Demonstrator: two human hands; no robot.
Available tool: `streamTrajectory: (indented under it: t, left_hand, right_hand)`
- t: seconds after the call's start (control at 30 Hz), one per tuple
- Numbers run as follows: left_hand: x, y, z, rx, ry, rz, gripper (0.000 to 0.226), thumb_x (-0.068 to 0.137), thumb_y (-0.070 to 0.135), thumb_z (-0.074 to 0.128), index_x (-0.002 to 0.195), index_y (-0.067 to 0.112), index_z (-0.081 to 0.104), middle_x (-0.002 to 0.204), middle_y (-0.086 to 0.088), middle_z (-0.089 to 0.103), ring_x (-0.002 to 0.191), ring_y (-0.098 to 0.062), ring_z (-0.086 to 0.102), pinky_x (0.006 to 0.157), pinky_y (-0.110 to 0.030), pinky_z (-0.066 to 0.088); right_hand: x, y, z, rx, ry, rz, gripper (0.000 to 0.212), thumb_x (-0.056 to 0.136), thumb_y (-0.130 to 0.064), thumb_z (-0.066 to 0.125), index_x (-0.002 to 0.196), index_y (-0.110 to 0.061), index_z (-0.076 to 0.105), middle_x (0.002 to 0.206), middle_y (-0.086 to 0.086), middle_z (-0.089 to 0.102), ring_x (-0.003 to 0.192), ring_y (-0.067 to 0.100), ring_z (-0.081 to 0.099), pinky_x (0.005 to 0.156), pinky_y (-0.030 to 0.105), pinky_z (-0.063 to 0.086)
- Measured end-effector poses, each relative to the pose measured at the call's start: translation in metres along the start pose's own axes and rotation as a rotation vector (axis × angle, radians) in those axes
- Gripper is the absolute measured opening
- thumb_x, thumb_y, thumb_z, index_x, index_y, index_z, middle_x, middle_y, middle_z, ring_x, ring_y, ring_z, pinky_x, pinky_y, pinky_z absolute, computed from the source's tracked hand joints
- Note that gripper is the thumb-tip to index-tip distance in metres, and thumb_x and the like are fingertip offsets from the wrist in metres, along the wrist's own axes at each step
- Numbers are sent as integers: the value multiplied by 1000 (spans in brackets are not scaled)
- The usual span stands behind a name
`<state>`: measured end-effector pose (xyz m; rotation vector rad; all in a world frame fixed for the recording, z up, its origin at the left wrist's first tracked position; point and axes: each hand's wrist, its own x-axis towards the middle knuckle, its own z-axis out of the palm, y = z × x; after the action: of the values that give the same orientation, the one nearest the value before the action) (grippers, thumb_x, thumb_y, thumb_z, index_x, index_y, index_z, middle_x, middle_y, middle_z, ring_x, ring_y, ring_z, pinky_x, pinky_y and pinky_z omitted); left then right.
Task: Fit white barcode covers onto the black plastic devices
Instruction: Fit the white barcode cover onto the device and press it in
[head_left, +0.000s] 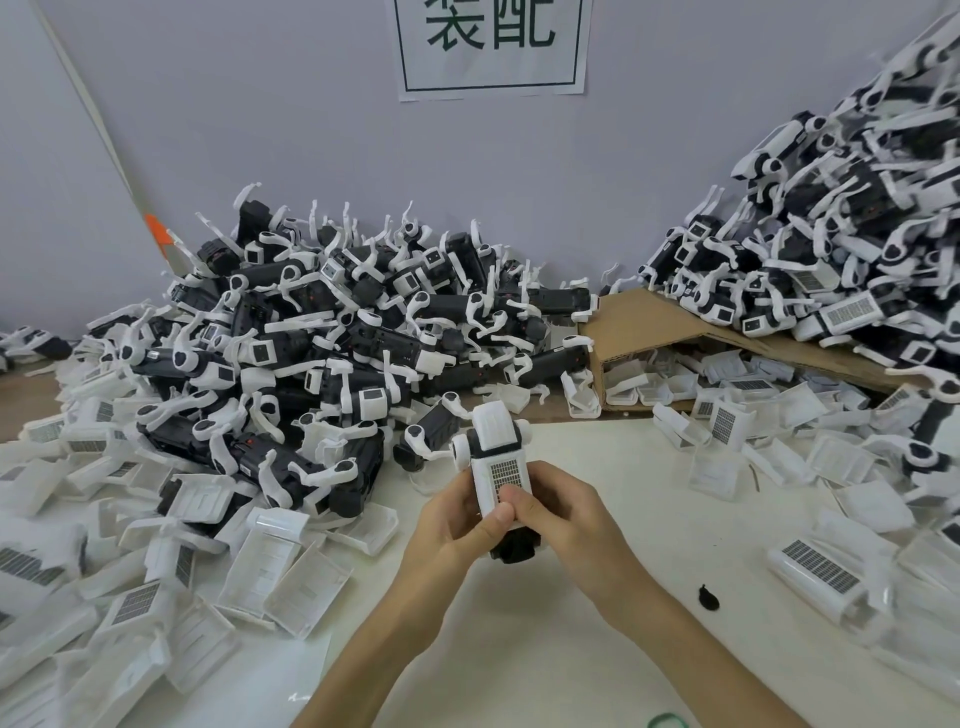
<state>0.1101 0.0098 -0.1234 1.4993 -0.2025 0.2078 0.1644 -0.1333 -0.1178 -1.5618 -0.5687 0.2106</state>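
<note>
Hands together: your left hand and right hand clamp a white barcode cover against a black device, probably pressing it home.

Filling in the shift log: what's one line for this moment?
step: cover fitting | left hand: holds black device | right hand: grips white cover

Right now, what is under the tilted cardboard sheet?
White covers fill the open gap under the cardboard. Deeper in, the cardboard and the devices piled on it hide everything.
</note>
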Motion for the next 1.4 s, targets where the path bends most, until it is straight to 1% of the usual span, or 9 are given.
streamTrajectory:
  t: [0.2, 0.3, 0.47, 0.83, 0.97, 1.07, 1.23, 1.33, 1.4]
  left_hand:
    - [2, 2, -6, 70, 92, -30, 39, 76, 21, 76, 113, 19, 65, 92, -4, 74, 81, -23, 70, 68, -28, 57]
    - [4, -4, -8, 483, 186, 91, 30, 73, 23, 75, 98, 34, 63, 87, 13, 70, 80, -11, 64, 79, -39, 55]
    - [3, -15, -14, 1074, 167, 361, 25, 81, 32, 79, 96, 38, 60, 78, 27, 63, 77, 7, 57, 115, -30, 16]
    - [4, -6, -17, 1123, 241, 477, 31, 77, 37, 82, 103, 24, 69, 84, 26, 63, 82, 0, 57, 112, -37, 27]
    - [4, -9, -17, 1149, 232, 499, 34, 75, 35, 84, 102, 23, 70, 88, 22, 67, 86, 0, 56, 110, -41, 29]
    - [5, -10, -16, 1175, 361, 589, 41, 77, 41, 81, 111, 20, 70, 110, 11, 68, 109, -11, 56, 104, -44, 36]
    - [4, 0, -14, 748, 537, 369, 76, 70, 45, 81, 135, 24, 50, 137, 9, 53, 130, -11, 49, 108, -25, 38]
    - [6, 4, -16, 6, 275, -71, 65, 68, 49, 80, 126, 24, 61, 123, 4, 69, 106, -15, 69, 84, -26, 56]
    - [7, 0, -17, -108, 119, -179, 44, 78, 42, 73, 118, 24, 70, 122, -4, 71, 106, -19, 70, 82, -29, 56]
  right_hand:
    - [1, -1, -10, -324, 217, -192, 65, 81, -35, 82, 130, -44, 41, 137, -31, 46, 111, -4, 58, 86, 20, 49]
    - [2, 0, -22, -527, 156, -424, 89, 77, -28, 86, 146, -42, 31, 149, -28, 36, 123, 2, 51, 93, 13, 43]
    - [3, 4, -22, -761, 21, -573, 54, 73, -26, 86, 123, -25, 66, 120, -21, 63, 117, 6, 47, 97, 24, 43]
    - [3, -6, -18, -767, 159, -658, 39, 68, -38, 79, 102, -22, 71, 96, -40, 44, 96, 6, 48, 79, 29, 46]
    - [1, 0, -23, -743, 139, -544, 45, 67, -39, 87, 106, -24, 72, 97, -25, 57, 93, 5, 50, 79, 30, 49]
    - [1, 3, -21, -632, 178, -438, 45, 70, -34, 90, 109, -34, 67, 97, -13, 60, 93, 3, 53, 79, 15, 45]
    - [5, -7, -20, -73, 285, -149, 33, 81, -43, 80, 107, -29, 66, 94, -10, 75, 85, 5, 69, 70, 17, 54]
    - [7, -10, -19, 231, 219, 34, 42, 78, -43, 68, 113, -20, 66, 102, 1, 76, 90, 11, 71, 72, 30, 60]
    - [6, -9, -16, 301, 146, 91, 44, 80, -38, 66, 115, -11, 66, 107, 8, 74, 93, 17, 71, 73, 34, 61]
